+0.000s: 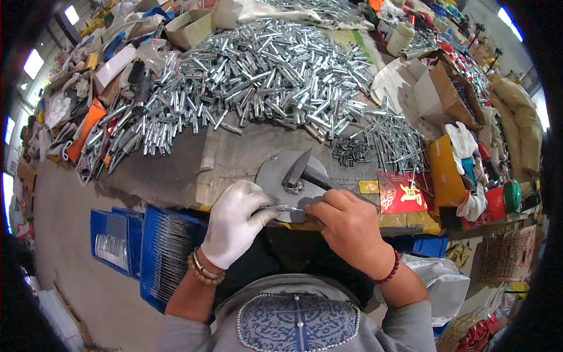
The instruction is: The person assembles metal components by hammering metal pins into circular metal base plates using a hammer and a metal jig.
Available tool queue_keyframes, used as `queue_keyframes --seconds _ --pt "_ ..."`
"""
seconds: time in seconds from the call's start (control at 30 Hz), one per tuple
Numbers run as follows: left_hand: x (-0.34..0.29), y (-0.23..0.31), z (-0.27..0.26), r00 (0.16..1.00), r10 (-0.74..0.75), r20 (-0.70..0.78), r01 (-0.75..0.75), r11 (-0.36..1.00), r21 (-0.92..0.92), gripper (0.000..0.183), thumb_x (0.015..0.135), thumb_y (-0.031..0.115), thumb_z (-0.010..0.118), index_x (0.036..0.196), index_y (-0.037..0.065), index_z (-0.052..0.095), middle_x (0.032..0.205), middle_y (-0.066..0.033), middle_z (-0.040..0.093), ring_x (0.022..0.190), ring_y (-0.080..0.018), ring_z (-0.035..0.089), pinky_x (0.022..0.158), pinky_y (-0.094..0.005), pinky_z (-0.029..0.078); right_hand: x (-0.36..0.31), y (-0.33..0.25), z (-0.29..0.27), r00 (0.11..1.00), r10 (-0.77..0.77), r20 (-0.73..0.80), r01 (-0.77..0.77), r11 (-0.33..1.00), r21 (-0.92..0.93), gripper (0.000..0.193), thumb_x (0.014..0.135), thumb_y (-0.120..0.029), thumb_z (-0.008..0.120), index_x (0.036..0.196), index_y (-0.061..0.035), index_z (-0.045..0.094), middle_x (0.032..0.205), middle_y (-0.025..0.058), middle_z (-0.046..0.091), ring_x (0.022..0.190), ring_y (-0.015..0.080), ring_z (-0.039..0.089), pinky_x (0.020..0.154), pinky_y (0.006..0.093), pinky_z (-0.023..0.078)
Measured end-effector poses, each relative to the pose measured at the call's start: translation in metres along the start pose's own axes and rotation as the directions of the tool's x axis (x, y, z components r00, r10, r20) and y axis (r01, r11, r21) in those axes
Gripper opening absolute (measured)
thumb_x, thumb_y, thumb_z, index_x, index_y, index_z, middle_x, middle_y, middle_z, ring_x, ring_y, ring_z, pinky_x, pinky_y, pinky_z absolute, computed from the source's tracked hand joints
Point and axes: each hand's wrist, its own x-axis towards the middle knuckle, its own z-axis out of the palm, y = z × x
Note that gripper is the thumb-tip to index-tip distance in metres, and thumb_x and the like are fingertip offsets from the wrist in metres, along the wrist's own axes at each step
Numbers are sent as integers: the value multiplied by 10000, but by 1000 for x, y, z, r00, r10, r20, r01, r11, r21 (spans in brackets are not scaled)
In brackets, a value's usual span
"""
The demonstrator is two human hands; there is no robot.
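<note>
My left hand, in a white glove, pinches a small shiny metal tube lying crosswise at the table's near edge. My bare right hand is closed around the dark handle of a hammer. Its fingertips also meet the right end of the tube; whether they grip it I cannot tell. The hammer's head rests on a round grey metal plate, beside a small metal lump. Beyond the plate spreads a large heap of silver metal tubes.
Small dark screws and long thin metal rods lie right of the plate, near a red printed card. An open cardboard box stands farther right. Blue crates holding metal rods sit below the table at left.
</note>
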Motion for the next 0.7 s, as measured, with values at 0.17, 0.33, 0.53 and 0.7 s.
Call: queue_keyframes --seconds 0.17,0.33,0.53,0.7 --pt "2 -2 3 998 45 -44 -45 999 4 198 764 39 850 942 69 768 942 -98 667 907 -309 672 800 -408 539 6 3 5 1000 -11 -3 11 1000 7 295 727 -30 777 1011 -101 747 917 62 628 842 287 673 716 408 561" --pt "0 -3 4 999 32 -39 -32 999 0 192 769 40 847 940 65 765 957 -98 669 934 -300 669 831 -403 534 9 3 5 999 -35 27 36 998 -44 288 740 -51 769 1021 -103 737 930 52 630 856 271 679 713 399 563" --pt "-1 -2 5 1000 4 -24 -5 1000 -19 185 778 41 840 946 56 763 966 -99 666 958 -293 661 862 -391 525 10 4 8 996 -88 25 89 995 -47 204 797 -117 695 1000 -97 699 931 58 582 885 255 663 713 396 575" --pt "-1 -2 5 999 26 -22 -27 1000 -12 188 776 32 836 950 52 768 963 -101 662 957 -291 657 854 -385 521 16 -3 13 993 -111 38 112 993 -47 186 817 -118 673 999 -91 695 940 62 581 911 263 665 723 394 577"
